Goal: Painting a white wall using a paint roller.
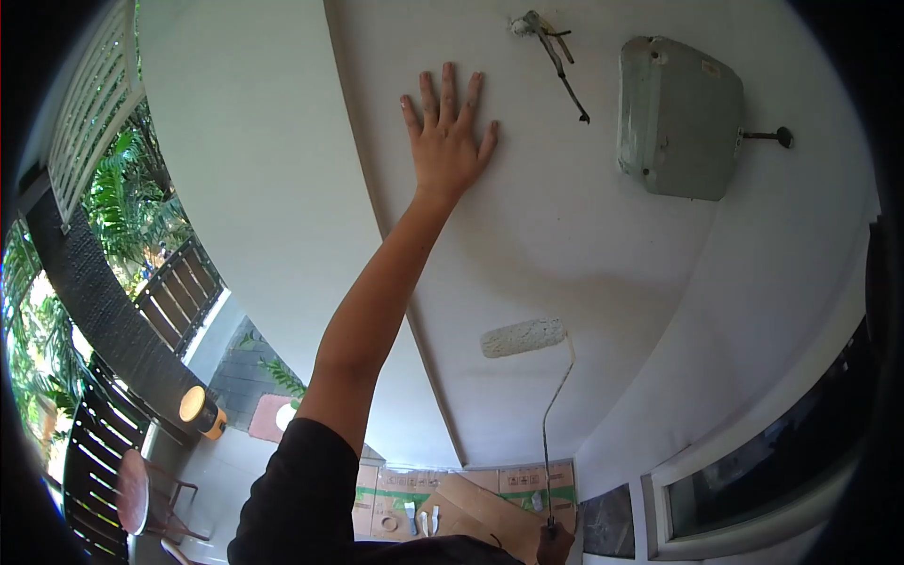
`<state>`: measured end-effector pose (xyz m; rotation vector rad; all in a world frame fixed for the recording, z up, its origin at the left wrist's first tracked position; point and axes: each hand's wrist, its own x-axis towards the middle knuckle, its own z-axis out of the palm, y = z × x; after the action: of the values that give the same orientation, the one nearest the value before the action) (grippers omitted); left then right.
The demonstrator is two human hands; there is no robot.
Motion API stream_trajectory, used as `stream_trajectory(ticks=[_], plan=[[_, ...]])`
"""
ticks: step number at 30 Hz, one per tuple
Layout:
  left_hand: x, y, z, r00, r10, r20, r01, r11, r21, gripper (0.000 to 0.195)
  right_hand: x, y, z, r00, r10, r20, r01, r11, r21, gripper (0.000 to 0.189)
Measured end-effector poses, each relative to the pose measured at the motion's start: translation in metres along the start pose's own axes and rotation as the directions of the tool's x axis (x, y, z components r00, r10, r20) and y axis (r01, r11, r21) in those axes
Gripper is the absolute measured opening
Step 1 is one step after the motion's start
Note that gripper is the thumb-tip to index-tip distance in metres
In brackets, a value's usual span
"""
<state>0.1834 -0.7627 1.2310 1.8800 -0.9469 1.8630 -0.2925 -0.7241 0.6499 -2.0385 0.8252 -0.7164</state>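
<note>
My left hand [449,145] lies flat with its fingers spread on the white wall [558,219], beside a vertical corner edge. Specks of white show on its fingertips. Low in the view, my right hand [555,542] grips the handle of a paint roller [524,337]. Its bent wire frame rises from my fist, and the fluffy sleeve, coated in pale paint, is at or close to the wall. Above and to the right of my left hand, cut cables [558,56] stick out of a hole. A grey-green box [688,120] is fixed further right.
Cardboard sheets [487,505] cover the floor at the wall's foot, with a putty knife [411,518] and a roll of tape [389,522] on them. A window frame [657,515] stands at right. At left are a round stool [134,492], a yellow-black bucket [205,413] and railings [180,296].
</note>
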Motion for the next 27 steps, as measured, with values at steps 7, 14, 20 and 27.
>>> stream_trajectory(ticks=[7,14,20,27], plan=[[0.063,-0.018,-0.012,0.996,0.071,-0.045,-0.071,0.997,0.002,0.064,-0.026,0.030,0.010,0.976,0.166,0.143,-0.175,0.983,0.052,0.033],[0.096,-0.025,-0.020,0.994,0.098,-0.047,-0.095,0.994,0.056,0.064,-0.017,-0.035,-0.023,0.956,0.171,0.240,-0.203,0.973,0.114,0.034],[0.061,-0.011,-0.025,0.993,0.113,0.038,-0.114,0.993,0.013,0.069,-0.017,-0.051,-0.030,0.961,0.132,0.244,-0.181,0.965,0.188,0.036],[0.048,-0.016,-0.041,0.977,0.166,0.134,-0.170,0.985,0.016,0.073,-0.048,-0.042,-0.030,0.961,0.137,0.240,-0.174,0.975,0.139,0.036]])
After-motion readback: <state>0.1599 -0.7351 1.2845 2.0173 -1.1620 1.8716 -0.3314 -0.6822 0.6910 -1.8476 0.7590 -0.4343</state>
